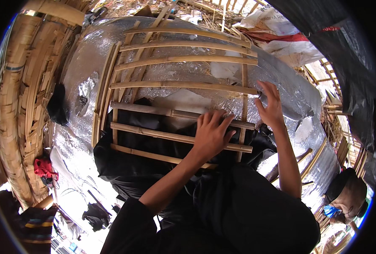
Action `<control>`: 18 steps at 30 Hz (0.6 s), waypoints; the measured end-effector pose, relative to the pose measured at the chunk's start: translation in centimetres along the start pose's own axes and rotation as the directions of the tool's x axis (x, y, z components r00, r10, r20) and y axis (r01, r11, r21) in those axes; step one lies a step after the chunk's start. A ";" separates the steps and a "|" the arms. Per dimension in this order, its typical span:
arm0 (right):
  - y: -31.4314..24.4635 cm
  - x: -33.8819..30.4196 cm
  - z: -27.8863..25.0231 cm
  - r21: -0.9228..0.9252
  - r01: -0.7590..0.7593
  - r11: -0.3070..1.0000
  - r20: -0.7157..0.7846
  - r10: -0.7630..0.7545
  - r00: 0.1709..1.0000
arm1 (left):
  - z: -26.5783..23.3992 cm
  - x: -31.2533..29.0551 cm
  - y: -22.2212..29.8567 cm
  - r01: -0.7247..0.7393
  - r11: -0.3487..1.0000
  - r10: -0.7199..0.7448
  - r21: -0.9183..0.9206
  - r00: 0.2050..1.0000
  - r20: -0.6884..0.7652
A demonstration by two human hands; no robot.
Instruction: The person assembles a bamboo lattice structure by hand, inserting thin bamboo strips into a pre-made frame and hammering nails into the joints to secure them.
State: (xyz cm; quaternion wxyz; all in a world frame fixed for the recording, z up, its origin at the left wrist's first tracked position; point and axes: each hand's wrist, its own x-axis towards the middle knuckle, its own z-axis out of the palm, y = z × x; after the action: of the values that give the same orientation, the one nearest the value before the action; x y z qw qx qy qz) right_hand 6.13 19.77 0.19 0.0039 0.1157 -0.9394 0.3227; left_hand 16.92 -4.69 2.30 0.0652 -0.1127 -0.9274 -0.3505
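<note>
A ladder-like bamboo frame (183, 86) lies across my lap and the silver sheet, with several slats crossing two side rails. My left hand (213, 133) bends its fingers over the greyish bamboo slat (150, 109) near the frame's close end; its thumb lies apart on the near side. Below that hand runs another bamboo slat (154, 133). My right hand (270, 106) is raised beside the frame's right rail (244, 74), fingers and thumb spread. Its fingertips are close to a slat's right end; I cannot tell whether they touch it.
Shiny silver sheeting (82, 55) spreads under the frame. Loose bamboo strips (105, 93) lie along the left. A woven bamboo wall (19, 106) stands at far left. A white and red sack (281, 38) sits at back right, near dark plastic sheeting (357, 80). A red cloth (44, 168) lies left.
</note>
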 end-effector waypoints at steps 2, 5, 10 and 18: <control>-1.0 0.1 0.3 0.101 -0.059 0.993 0.016 0.058 0.998 | 1.5 0.8 -0.7 -0.022 0.998 0.023 0.051 1.000 -0.012; -1.0 -1.1 1.3 0.100 -0.251 0.963 -0.003 0.253 0.967 | 0.2 1.4 -1.3 0.029 0.992 -0.016 0.125 0.994 -0.104; -2.0 -6.6 3.9 0.189 -0.433 0.881 0.190 0.400 0.897 | -10.1 -0.1 -18.5 0.550 0.795 -0.284 0.255 0.710 -0.645; -1.5 -6.2 5.2 0.434 -0.419 0.798 0.158 0.391 0.907 | -16.1 -2.2 -26.7 0.744 0.649 -0.653 0.159 0.651 -0.387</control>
State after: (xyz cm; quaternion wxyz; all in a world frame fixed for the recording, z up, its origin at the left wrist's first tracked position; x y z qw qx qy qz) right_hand 12.81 16.79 -3.52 -0.1208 -0.0807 -0.8390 0.5245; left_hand 12.88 -35.22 -3.11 0.0774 0.3230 -0.9187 -0.2136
